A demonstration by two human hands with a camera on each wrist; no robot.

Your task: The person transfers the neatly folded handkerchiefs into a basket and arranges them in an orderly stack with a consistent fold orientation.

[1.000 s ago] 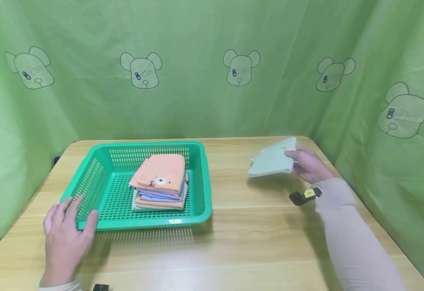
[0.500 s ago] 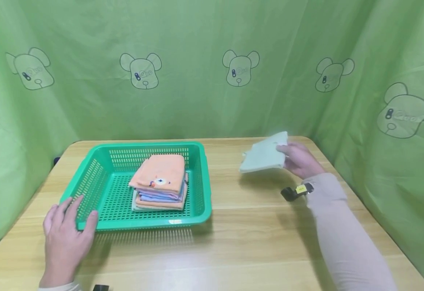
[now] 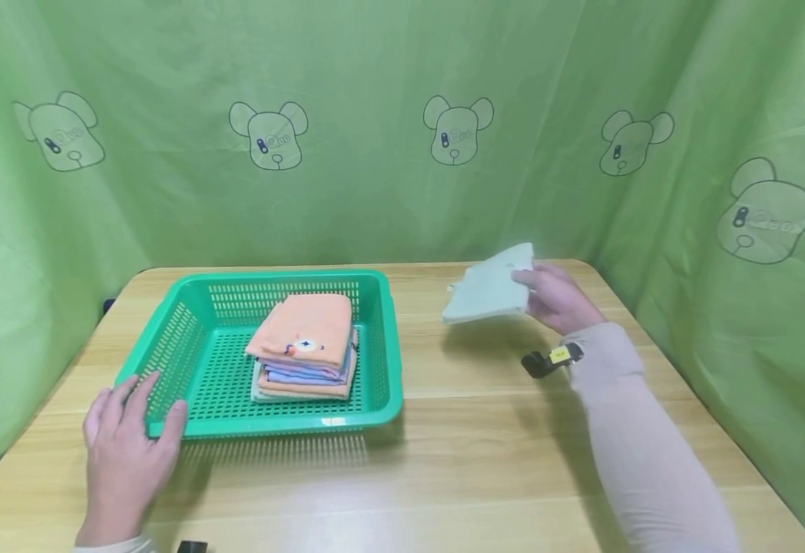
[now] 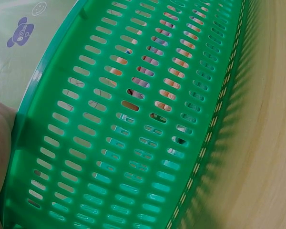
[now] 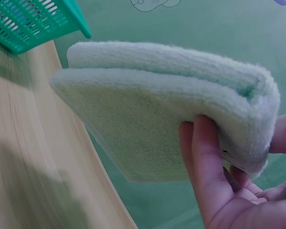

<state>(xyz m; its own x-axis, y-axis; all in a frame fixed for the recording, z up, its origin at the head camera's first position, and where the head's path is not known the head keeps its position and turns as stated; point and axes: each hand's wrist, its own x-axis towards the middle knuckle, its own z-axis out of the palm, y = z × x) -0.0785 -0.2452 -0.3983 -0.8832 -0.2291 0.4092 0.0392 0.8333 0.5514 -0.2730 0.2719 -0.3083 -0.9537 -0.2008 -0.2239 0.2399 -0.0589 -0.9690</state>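
Note:
A pale green folded towel [image 3: 491,286] is held in the air above the right rear of the table. My right hand [image 3: 556,296] pinches its right edge, fingers below and thumb on top. In the right wrist view the fingers [image 5: 207,157] press the towel's [image 5: 133,119] underside, and its thick fold shows. On the left stands a green plastic basket [image 3: 392,346] with slotted walls. Inside it sits a stack of folded towels [image 3: 306,338], the top one peach with an embroidered face. My left hand [image 3: 126,445] rests on the basket's near left corner, fingers relaxed over the rim.
The wooden table [image 3: 458,461] is bordered by a green curtain [image 3: 375,200] with printed bear heads at the back and sides. A black wrist device [image 3: 548,359] hangs off the right cuff. The basket's right wall stands between the held towel and the stack.
My right hand has carried the pale green towel leftward and slightly farther back and up. The left hand, the basket and the stack keep their places.

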